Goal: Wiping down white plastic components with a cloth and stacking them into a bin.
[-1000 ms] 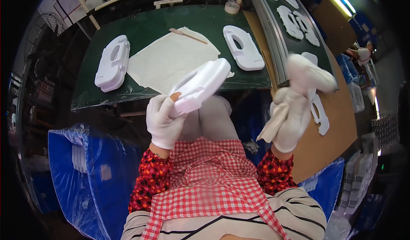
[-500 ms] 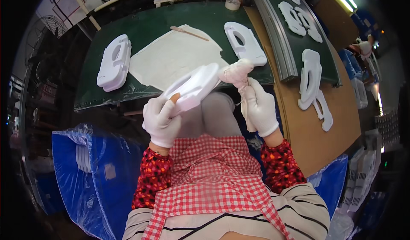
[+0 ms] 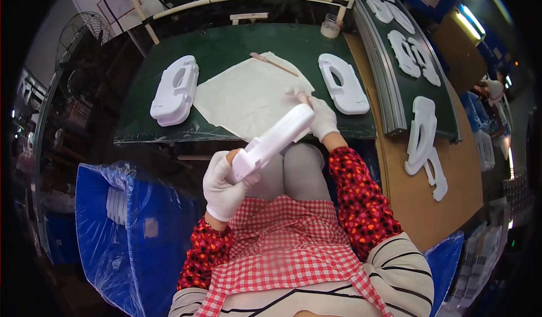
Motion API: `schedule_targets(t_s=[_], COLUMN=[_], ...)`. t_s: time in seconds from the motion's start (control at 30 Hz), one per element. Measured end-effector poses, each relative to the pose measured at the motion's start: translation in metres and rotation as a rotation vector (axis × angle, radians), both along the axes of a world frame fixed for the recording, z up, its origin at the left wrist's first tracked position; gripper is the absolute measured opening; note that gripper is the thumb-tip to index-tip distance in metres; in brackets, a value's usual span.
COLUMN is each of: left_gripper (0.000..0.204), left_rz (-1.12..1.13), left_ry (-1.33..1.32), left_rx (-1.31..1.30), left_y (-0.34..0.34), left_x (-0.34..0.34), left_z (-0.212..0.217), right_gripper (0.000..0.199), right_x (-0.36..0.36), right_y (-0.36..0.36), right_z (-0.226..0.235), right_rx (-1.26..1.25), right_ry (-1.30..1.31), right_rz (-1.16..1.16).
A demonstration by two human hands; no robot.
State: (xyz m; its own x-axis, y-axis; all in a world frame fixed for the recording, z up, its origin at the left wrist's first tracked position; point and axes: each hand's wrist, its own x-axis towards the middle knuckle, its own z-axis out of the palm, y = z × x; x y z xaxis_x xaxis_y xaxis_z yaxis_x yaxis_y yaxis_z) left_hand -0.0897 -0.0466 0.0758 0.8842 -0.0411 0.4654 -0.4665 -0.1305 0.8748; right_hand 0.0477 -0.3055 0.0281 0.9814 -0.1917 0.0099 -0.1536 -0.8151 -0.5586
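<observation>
facing a green desk [image 3: 226, 39] across the middle. at far right, beyond a metal rail, near a conveyor [image 3: 446, 105] carrying pairs of flat white pieces [image 3: 407, 57]. at right, beside brown cardboard [image 3: 406, 215]. at near left, next to a blue bin [image 3: 155, 255] lined with clear plastic. on the desk, spread flat, a white sheet [image 3: 248, 94], between white looped parts at left [image 3: 183, 103] and right [image 3: 351, 98]. over the lap, at the desk's near edge, holding up a white plastic part [image 3: 276, 142], almost edge-on, tilted with its far end rightward. grasping its near end in the gloved left hand [image 3: 223, 190]. behind its far end, gripping with the gloved right hand [image 3: 323, 119]. across the sheet's far edge, a thin brown tool [image 3: 278, 66]. at the desk's far right corner, a jar [image 3: 330, 28]. bunched in the right hand's clasp, a small pale rag [image 3: 297, 93].
</observation>
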Motion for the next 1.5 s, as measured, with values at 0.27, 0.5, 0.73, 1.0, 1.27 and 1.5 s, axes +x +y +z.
schedule_targets(t_s=[0.27,0.5,0.73,1.0,1.27,1.5], left_gripper=[0.045,0.052,0.071,0.058,0.053,0.059], left_rz=[-0.066,-0.136,0.025,-0.415,-0.333,-0.274], left_ry=[0.028,0.165,0.032,0.651,0.501,1.128], left_rx=[0.028,-0.133,-0.046,-1.011,-0.401,-1.097], left_y=[-0.005,-0.005,-0.011,-0.021,-0.048,-0.057], left_x=[0.001,0.0,0.003,0.023,0.024,0.038], left_z=[-0.007,-0.032,-0.046,-0.077,-0.069,-0.094], right_gripper=[0.053,0.051,0.045,0.093,0.088,0.071], right_x=[-0.078,-0.119,-0.127,-0.166,-0.185,-0.183], right_y=[0.023,0.039,0.067,0.105,0.101,0.1], right_z=[0.08,0.104,0.102,0.053,0.044,0.024], right_rx=[0.82,0.724,0.549,0.59,0.545,0.392], right_ry=[-0.583,-0.557,-0.734,-0.307,-0.25,-0.384], right_rz=[0.616,0.445,0.386,0.501,0.396,0.326])
